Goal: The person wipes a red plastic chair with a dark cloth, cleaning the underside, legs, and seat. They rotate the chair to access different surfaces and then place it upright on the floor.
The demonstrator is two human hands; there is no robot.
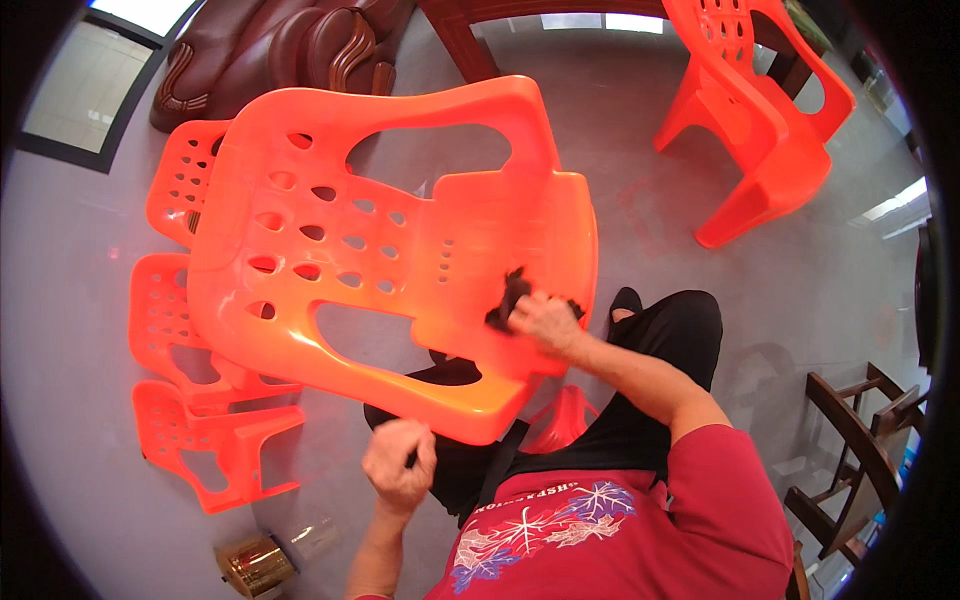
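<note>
A large orange-red plastic armchair with drop-shaped holes in its backrest fills the middle of the view, in front of my knees. My right hand presses a dark, ragged cloth against the chair's seat; the hand is slightly blurred. Below the chair's near armrest, my left hand is curled, close to the armrest's front corner. Whether its fingers hold anything cannot be made out.
Several similar plastic chairs lie at the left, and another stands at the upper right. A leather sofa is at the top left, a golden bin at the bottom left, dark wooden chairs at the right.
</note>
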